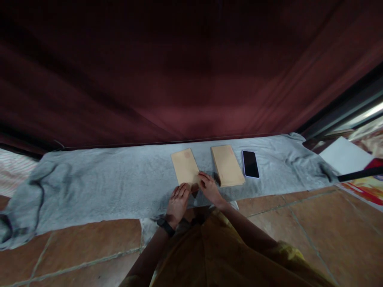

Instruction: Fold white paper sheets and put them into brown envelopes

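A tan paper envelope (184, 163) lies at a slant on the grey cloth, its near end between my hands. My left hand (178, 201), with a dark band on the wrist, grips the envelope's near left corner with bent fingers. My right hand (208, 188) has its fingers curled on the near right edge, closed on the paper. The fingers partly hide this end of the envelope. Just right of my right hand sits a stack of similar tan envelopes (228, 165), slightly uneven at its near end.
A phone (250, 164) with a dark screen and light purple rim lies right of the stack. The grey cloth (104, 179) covers a long low surface before a dark red fabric wall (191, 87). Brown floor tiles (98, 239) show nearer me. A white sheet (345, 155) is at far right.
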`<state>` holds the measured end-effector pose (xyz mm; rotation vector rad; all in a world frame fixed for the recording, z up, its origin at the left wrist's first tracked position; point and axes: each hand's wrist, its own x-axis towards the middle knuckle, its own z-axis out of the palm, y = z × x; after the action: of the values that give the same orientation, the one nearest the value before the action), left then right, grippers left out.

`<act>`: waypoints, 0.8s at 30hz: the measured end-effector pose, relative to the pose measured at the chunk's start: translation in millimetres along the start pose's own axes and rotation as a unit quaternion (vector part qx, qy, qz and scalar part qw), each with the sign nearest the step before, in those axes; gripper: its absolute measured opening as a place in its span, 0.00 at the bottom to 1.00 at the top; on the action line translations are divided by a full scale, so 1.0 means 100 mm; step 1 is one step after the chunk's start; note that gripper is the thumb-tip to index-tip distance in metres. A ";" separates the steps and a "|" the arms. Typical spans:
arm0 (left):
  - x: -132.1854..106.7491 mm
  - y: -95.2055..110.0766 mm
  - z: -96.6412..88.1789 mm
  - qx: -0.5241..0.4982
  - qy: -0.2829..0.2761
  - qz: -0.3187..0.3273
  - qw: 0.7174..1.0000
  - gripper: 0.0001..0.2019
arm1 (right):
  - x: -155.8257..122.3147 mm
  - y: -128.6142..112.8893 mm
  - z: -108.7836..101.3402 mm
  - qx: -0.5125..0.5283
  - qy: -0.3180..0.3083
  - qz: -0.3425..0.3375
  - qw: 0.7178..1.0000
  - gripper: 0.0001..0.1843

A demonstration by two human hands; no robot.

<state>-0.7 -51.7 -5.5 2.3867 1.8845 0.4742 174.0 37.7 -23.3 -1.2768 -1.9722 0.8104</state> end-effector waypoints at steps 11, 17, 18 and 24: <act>-0.06 -0.19 0.02 -0.082 -0.032 0.019 0.996 0.28 | -0.03 0.02 0.07 0.112 0.048 0.184 0.975 0.17; -0.04 -0.19 -0.04 -0.104 -0.044 0.032 0.993 0.30 | 0.00 0.06 0.02 0.115 0.038 0.213 0.969 0.08; -0.03 -0.18 -0.06 -0.108 -0.045 0.033 0.993 0.29 | -0.01 0.06 0.00 0.116 0.037 0.215 0.969 0.08; 0.05 -0.10 -0.08 -0.077 -0.045 0.041 0.995 0.25 | -0.09 0.08 -0.13 0.116 0.039 0.210 0.970 0.10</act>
<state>-11.3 -45.8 1.0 2.3499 1.6553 0.4901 191.1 33.6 -23.2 -1.5774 -1.5094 1.1364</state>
